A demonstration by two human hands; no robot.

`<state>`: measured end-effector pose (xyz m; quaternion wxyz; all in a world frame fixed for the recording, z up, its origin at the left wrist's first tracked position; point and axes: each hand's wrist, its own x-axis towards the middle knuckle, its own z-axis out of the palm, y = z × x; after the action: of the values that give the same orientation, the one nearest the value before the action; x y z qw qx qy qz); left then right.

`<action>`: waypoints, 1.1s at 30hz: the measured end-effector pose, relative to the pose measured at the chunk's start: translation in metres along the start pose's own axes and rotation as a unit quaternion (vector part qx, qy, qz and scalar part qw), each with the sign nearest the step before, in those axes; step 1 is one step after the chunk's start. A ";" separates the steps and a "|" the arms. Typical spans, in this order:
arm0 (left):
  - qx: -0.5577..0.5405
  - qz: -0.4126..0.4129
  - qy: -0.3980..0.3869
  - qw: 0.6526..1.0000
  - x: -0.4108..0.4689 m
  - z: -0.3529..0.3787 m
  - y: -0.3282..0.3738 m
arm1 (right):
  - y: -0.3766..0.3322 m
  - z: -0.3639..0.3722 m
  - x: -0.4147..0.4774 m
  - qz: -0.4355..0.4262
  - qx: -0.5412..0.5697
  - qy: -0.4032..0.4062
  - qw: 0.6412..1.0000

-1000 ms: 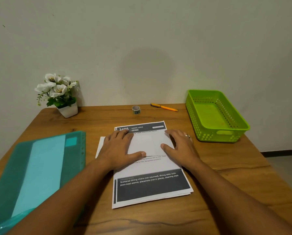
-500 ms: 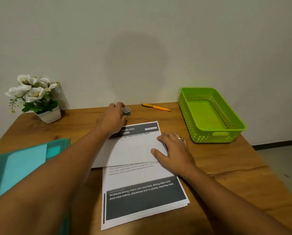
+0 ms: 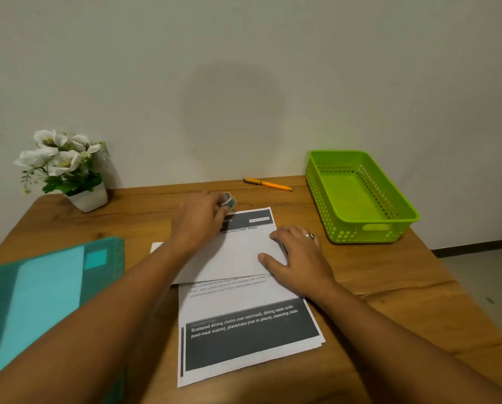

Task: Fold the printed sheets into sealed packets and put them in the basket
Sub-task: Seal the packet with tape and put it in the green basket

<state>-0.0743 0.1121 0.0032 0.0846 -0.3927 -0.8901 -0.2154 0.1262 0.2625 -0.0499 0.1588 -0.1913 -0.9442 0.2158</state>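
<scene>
Status: early. Nothing shows in the basket [image 3: 345, 233]. It sits beyond the right hand [image 3: 299, 258], off to its outer side and well apart from the paper.

Right hand: flat, palm down, fingers straight. It presses the right end of the folded sheet [image 3: 232, 255] onto the stack [image 3: 244, 330] and grips nothing.

Left hand [image 3: 198, 225]: reaches forward over the stack's far edge, fingertips pinching the tape [image 3: 228, 199], a small roll. The frame is blurred there, so I can't tell the exact finger placement or whether the roll is off the table [image 3: 389, 287].

The folded sheet lies between the two hands, blank side up, partly under the left wrist. It lies across the far half of the stack, and its left end overhangs the stack's left edge.

Judgement:
- Done: one sheet folded at least once and pinned flat.
- Not done: the seal. I see no tape on the fold.
- Left for this sheet: tear tape, stick the flap, then drop the packet in the basket.
- Then the same for the rest of the stack. Several edges show at the corner under the right forearm, but the count is unclear.

Other items:
- Pen [image 3: 268, 184]: just beyond the left fingertips, toward the basket.
- Folder [image 3: 40, 301]: beside the left forearm on its outer side.
- Plant [image 3: 66, 167]: well apart from the left hand, further out on its outer side.
</scene>
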 end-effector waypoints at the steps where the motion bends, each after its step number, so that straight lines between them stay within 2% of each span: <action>1: -0.010 0.007 0.002 1.000 -0.013 -0.002 0.004 | -0.001 -0.001 0.000 0.002 -0.001 -0.001 1.000; 6: -0.080 0.018 0.000 0.997 -0.082 -0.003 0.019 | -0.006 -0.006 -0.004 0.015 0.025 0.011 1.000; 10: -0.084 0.029 -0.025 0.996 -0.108 0.005 0.019 | -0.011 -0.010 -0.005 0.040 0.095 0.009 0.995; 15: -0.098 0.029 0.008 0.995 -0.117 0.011 0.016 | -0.042 -0.003 -0.006 -0.002 0.154 0.007 0.988; 18: -0.103 0.027 0.012 0.994 -0.117 0.012 0.017 | -0.057 0.005 -0.006 0.015 0.155 -0.014 0.988; 21: -0.106 0.028 0.016 0.994 -0.117 0.012 0.018 | -0.060 0.008 -0.003 0.045 0.181 -0.004 0.982; 24: -0.102 0.025 0.016 0.994 -0.117 0.012 0.017 | -0.059 0.008 -0.002 0.038 0.181 0.003 0.983; 29: -0.072 0.027 0.010 0.997 -0.115 0.013 0.019 | -0.050 0.001 -0.005 0.019 0.231 -0.045 0.972; 33: -0.043 0.033 0.005 0.999 -0.116 0.014 0.020 | -0.039 -0.011 -0.001 0.041 0.265 -0.072 0.961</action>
<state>0.0189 0.0539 -0.0398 0.0792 -0.4242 -0.8661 -0.2522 0.1199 0.2330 -0.0220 0.1268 -0.1648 -0.8534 0.4780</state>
